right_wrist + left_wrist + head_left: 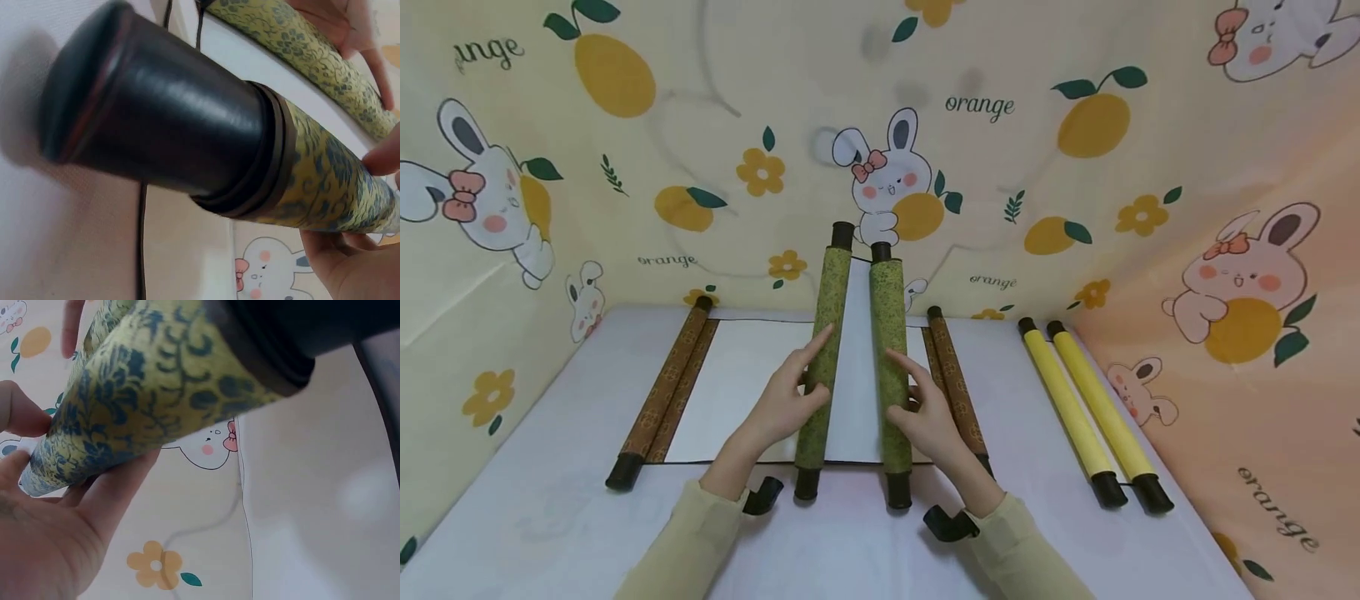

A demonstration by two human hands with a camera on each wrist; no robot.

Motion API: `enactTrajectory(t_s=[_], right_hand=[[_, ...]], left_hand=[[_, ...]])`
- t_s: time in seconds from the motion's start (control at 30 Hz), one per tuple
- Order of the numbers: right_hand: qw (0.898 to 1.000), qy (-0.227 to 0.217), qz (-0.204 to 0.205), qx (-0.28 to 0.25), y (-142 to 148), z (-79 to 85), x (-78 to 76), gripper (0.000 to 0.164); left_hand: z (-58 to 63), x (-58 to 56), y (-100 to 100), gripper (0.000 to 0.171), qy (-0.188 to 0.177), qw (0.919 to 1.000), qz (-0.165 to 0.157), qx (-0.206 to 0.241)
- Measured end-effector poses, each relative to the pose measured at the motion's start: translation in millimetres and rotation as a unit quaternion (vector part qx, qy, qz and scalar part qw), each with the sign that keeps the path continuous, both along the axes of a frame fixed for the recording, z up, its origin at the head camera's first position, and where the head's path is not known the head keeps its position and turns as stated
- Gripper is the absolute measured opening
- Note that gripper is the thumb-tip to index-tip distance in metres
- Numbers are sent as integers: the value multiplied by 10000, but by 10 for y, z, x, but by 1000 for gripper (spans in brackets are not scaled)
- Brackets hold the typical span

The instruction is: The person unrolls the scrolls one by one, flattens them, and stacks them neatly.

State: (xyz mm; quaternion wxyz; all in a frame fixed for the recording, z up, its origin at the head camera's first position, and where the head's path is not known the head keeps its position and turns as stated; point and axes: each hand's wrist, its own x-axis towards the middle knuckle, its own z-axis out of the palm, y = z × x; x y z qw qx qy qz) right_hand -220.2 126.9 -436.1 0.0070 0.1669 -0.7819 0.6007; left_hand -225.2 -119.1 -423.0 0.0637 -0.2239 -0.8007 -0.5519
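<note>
A scroll with two green, blue-patterned rollers stands partly unrolled in the middle of the head view, a white strip [859,358] showing between them. My left hand [778,404] holds the left roller [831,292], thumb on the near side and index finger stretched along it. Around the right roller [888,308] my right hand [928,417] has its thumb and fingers. Both rollers have black end knobs; in the right wrist view one knob [169,112] fills the foreground. The left wrist view shows fingers beneath the patterned roller [125,394].
Under the green scroll lies an opened scroll with a white sheet [737,375], a brown left roller [662,392] and a brown right roller [958,383]. To the right, two yellow rollers [1067,396] lie side by side on the white table [535,517]. Printed cloth [850,83] walls the back and sides.
</note>
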Motion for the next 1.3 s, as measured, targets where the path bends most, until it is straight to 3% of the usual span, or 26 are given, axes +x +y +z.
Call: enactTrajectory(t_s=[0.13,0.33,0.57,0.8,0.93,1.3], right_hand=[[9998,-128,-123,17,35,-17,2,78],[9995,-102,-257,-147,30,-26,-53,71],[9988,118,-466,89,55,-28,-72,71],[9991,35,-381,-164,66,17,-79,71],[9992,-5,-303,-269,70,32,-73,73],[9996,-72,-252,-119,162,100,-60,85]], left_hand=[[-18,10,1,78,-150,9998,9,-128],[21,13,5,74,10,9997,193,-137],[40,-1,1,66,59,9992,296,-278],[7,-27,-46,70,46,9981,444,-425],[-6,-30,-69,70,255,9973,485,-491],[37,-42,-173,72,406,9973,449,-412]])
